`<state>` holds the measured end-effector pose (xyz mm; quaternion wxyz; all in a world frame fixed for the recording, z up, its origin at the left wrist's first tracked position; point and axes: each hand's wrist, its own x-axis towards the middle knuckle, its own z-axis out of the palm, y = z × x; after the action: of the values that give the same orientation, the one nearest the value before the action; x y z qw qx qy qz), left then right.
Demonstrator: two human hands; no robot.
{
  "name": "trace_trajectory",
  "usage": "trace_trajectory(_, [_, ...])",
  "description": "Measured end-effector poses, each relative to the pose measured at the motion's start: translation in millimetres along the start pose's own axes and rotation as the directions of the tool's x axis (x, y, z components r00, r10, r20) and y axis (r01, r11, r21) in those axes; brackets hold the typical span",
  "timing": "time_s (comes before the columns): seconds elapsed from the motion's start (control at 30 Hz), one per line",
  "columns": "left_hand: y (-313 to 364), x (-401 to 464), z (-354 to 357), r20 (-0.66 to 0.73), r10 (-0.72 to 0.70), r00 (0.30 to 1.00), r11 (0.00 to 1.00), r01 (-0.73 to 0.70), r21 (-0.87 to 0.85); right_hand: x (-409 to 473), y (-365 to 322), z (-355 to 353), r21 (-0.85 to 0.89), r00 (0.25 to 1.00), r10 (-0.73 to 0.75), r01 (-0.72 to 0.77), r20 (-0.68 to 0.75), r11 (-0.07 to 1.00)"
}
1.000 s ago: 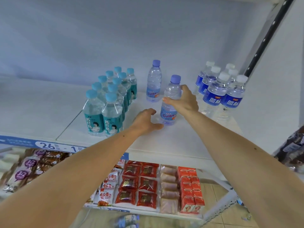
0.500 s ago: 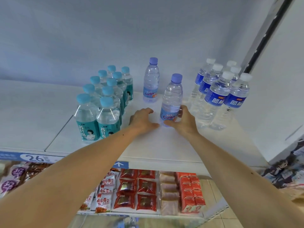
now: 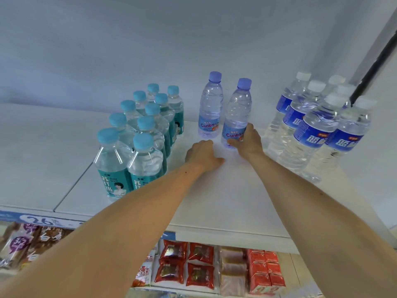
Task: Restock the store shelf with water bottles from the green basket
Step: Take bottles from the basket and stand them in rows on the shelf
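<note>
The right hand [image 3: 249,141] grasps the lower body of a purple-capped water bottle [image 3: 236,117], which stands upright on the white shelf [image 3: 225,194] just right of and slightly in front of a second identical bottle [image 3: 209,108]. The left hand [image 3: 203,157] rests on the shelf just in front of that second bottle, fingers loosely curled, holding nothing. Teal-labelled bottles [image 3: 137,134] stand left of the held bottle; blue-labelled bottles [image 3: 318,125] stand to its right.

Soft, even, bluish light washes the white metal shelf [image 3: 225,196]; shadows stay faint. Wide-angle distortion bends the edges, where lower-left corner packets blur.
</note>
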<state>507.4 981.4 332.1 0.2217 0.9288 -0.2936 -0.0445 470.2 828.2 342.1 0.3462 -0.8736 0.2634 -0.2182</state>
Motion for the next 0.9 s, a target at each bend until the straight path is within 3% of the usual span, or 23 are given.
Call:
trace_trajectory(0.17, [-3, 9, 7, -0.032, 0.003, 0.999, 0.996, 0.0, 0.091, 24, -2, 7, 0.009, 1.0, -0.007, 0.007, 0.022, 1.0])
trace_trajectory(0.47, [-8, 7, 8, -0.052, 0.031, 0.998, 0.997, -0.028, 0.066, 36, -5, 6, -0.019, 0.998, 0.01, -0.009, 0.062, 1.0])
trace_trajectory(0.73, [-6, -15, 5, -0.042, 0.046, 0.998, 0.999, -0.046, -0.018, 6, -5, 1, -0.02, 0.997, 0.076, -0.076, 0.02, 0.997])
trace_trajectory(0.9, [-1, -45, 1, -0.109, 0.058, 0.992, 0.986, -0.074, -0.152, -50, 2, -14, 0.02, 0.996, 0.031, -0.03, -0.079, 0.999])
